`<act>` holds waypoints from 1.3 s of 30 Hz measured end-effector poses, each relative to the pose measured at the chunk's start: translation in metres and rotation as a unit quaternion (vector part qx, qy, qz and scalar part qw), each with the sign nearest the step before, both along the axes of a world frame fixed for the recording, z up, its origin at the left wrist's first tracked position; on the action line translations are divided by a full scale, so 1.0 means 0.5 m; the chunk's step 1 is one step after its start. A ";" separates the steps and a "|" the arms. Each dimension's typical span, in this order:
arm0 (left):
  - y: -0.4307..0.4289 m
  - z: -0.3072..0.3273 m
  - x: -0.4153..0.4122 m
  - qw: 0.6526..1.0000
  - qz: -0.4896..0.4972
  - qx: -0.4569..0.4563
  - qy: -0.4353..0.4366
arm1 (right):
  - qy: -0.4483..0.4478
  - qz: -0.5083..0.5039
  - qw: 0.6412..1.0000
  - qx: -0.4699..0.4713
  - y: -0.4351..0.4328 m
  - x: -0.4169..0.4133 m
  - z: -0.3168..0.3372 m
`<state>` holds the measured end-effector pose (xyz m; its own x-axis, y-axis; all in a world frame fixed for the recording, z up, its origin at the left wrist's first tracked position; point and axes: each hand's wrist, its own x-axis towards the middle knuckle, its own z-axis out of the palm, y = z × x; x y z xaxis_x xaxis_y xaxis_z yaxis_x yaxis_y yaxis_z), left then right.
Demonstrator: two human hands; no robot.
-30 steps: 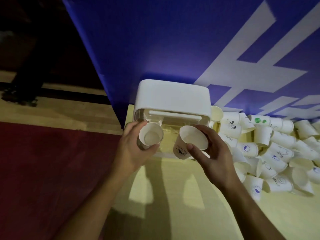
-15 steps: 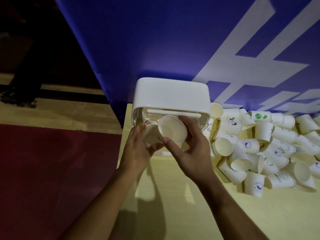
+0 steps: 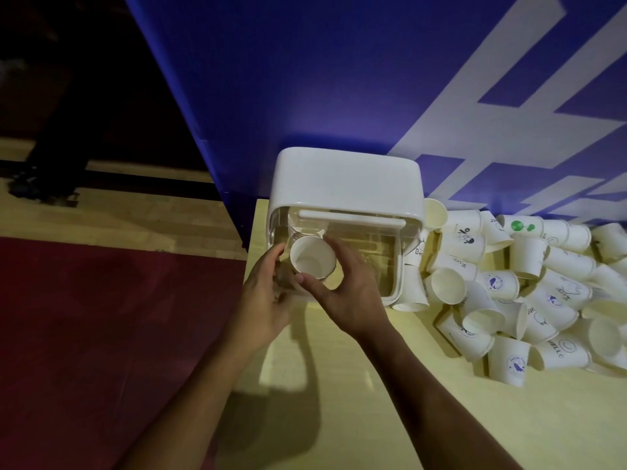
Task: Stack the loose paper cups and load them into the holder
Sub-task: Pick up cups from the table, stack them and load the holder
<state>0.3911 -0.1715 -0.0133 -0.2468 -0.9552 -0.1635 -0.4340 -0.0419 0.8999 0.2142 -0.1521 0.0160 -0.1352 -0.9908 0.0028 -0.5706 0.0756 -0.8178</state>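
Observation:
A white cup holder [image 3: 346, 184] with a clear front stands at the table's back left corner. In front of its left side a white paper cup [image 3: 312, 256] faces me, mouth up, nested on another cup that is mostly hidden. My right hand [image 3: 342, 293] curls its thumb and fingers round the cup's rim. My left hand [image 3: 268, 293] grips the stack from the left and below. A large pile of loose paper cups [image 3: 529, 286] lies to the right of the holder.
The pale wooden table [image 3: 339, 385] ends at a left edge just beside my left hand, with red carpet [image 3: 101, 334] below. A blue banner with white lettering [image 3: 339, 79] stands right behind the holder and the cup pile.
My right hand brought its cup leftward and set it onto the cup in my left hand. Both hands now hold one stack at the holder's left side.

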 end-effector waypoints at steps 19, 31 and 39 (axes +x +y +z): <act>-0.035 0.002 -0.023 0.999 0.027 0.020 0.000 | 0.019 -0.002 0.997 0.076 0.001 -0.003 -0.040; 0.001 0.062 -0.026 0.997 0.070 -0.032 0.011 | -0.029 -0.003 0.995 0.095 0.028 -0.029 0.001; 0.032 0.194 -0.213 0.991 -0.040 -0.126 0.028 | 0.004 -0.129 0.991 0.015 0.114 -0.262 0.106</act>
<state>0.2844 -0.1553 0.0836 -0.3256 -0.9408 0.0945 -0.3756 0.2204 0.9002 0.0832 -0.0950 0.0689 -0.3852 -0.9225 -0.0240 -0.5358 0.2448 -0.8081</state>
